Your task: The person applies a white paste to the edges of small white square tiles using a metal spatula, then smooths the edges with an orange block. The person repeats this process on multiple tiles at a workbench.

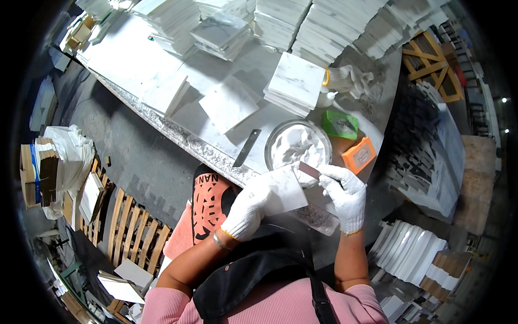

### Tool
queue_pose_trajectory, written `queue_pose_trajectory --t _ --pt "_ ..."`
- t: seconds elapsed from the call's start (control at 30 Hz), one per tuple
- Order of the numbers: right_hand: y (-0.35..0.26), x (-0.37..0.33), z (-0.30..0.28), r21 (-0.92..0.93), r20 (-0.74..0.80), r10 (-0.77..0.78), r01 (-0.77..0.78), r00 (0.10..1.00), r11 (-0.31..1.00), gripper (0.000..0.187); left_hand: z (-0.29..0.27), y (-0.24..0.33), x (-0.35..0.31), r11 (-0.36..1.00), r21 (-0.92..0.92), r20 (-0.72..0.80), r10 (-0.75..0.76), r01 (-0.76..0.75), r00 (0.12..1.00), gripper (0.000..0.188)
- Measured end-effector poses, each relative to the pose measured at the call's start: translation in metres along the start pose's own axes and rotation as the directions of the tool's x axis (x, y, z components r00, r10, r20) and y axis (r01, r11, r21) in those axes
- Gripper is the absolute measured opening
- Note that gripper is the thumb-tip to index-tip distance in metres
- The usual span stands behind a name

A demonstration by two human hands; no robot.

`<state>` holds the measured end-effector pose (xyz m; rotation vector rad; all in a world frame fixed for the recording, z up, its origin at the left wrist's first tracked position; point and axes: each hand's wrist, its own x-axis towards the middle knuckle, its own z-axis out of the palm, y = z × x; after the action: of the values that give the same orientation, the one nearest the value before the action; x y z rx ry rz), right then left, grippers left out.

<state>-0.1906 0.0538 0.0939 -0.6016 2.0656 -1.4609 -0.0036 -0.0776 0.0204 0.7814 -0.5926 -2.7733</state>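
Note:
A square white marble tile [285,190] with faint grey veining is gripped along its left side by my left hand [249,209], which wears a white knit glove. My right hand [345,195], gloved the same way, pinches a small flat reddish-brown strip [309,170] at the tile's far right corner; its exact kind cannot be told. Just beyond the tile stands a round bowl [268,141] with white material in it. A dark flat metal strip [247,148] lies left of the bowl. To its right are a green block [340,125] and an orange block [359,155].
Loose tiles [229,104] and a short tile stack [295,81] lie on the white worktable [205,141]. A spare white glove [348,79] and a small white bottle [326,99] sit beside that stack. Tall tile stacks [340,27] line the back. A wooden pallet [132,227] is on the floor at left.

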Motion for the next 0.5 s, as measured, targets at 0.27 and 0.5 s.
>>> queue_pose_trajectory --t 0.27,0.5 --pt "0.012 0.000 -0.001 -0.216 0.016 -0.258 0.255 0.966 0.942 0.022 0.000 -0.001 0.001 1.000 -0.006 0.017 0.008 -0.008 1.000 0.073" --pt "0.018 0.015 0.000 -0.296 0.022 -0.297 0.290 0.955 0.910 0.023 0.007 0.003 -0.003 1.000 0.014 -0.015 0.016 -0.016 1.000 0.069"
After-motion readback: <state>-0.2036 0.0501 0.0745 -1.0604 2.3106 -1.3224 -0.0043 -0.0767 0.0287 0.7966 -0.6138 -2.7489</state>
